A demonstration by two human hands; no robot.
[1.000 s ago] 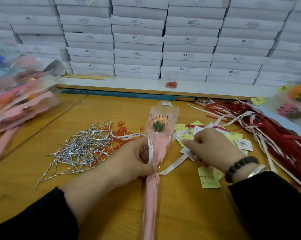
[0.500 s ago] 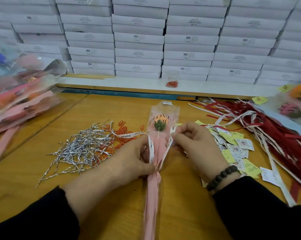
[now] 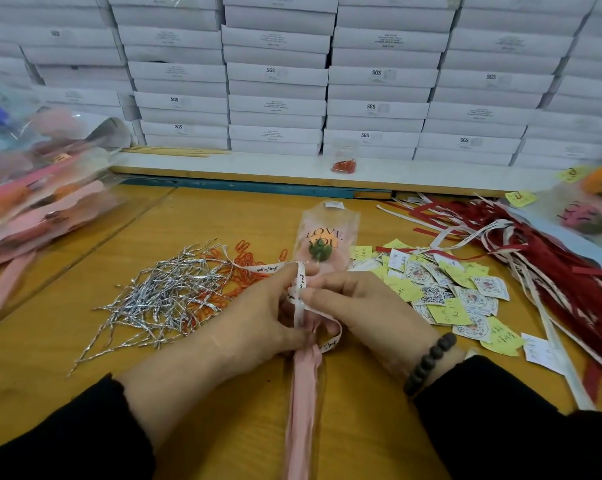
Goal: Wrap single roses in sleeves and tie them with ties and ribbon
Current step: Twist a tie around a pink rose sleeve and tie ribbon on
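A single rose in a clear and pink sleeve (image 3: 325, 233) printed "LOVE YOU" lies lengthwise on the wooden table (image 3: 84, 341), its gathered pink tail (image 3: 301, 410) pointing toward me. A white printed ribbon (image 3: 299, 282) loops round the sleeve's neck. My left hand (image 3: 254, 323) grips the neck and pinches the ribbon. My right hand (image 3: 358, 310) pinches the ribbon's other part just right of the neck, and one ribbon end (image 3: 332, 342) curls out below it. A pile of silver twist ties (image 3: 161, 299) lies to the left, over orange paper clips (image 3: 247, 261).
Wrapped roses (image 3: 32, 209) are heaped at the far left. Yellow notes and printed tags (image 3: 448, 296) are scattered to the right, beside a heap of red and white ribbons (image 3: 535, 247). More wrapped flowers (image 3: 590, 209) lie at the far right. White boxes (image 3: 275, 81) are stacked behind.
My right hand came back from the tags on the right to the sleeve's neck and now pinches the ribbon close to my left hand. The left hand stayed on the neck.
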